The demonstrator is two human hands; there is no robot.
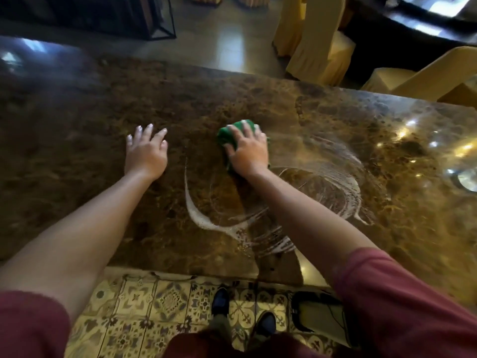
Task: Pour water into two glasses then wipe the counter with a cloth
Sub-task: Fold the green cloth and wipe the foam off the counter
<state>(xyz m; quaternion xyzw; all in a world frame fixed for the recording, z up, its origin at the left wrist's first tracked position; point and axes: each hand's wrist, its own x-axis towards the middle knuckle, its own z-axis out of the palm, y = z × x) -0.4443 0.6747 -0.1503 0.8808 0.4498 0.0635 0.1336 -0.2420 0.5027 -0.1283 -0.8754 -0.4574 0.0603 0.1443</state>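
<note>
A green cloth (228,136) lies bunched on the dark brown marble counter (77,151), near its middle. My right hand (246,151) presses flat on top of the cloth, fingers spread over it. My left hand (145,151) rests palm down on the bare stone a little to the left, fingers apart, holding nothing. Curved wet streaks (322,192) swirl across the counter below and to the right of the cloth. No glasses can be made out for certain in this view.
A round shiny object (467,179) sits at the counter's right edge, cut off by the frame. Chairs in yellow covers (320,47) stand beyond the far edge. Patterned floor tiles (154,306) and my shoes show below the near edge.
</note>
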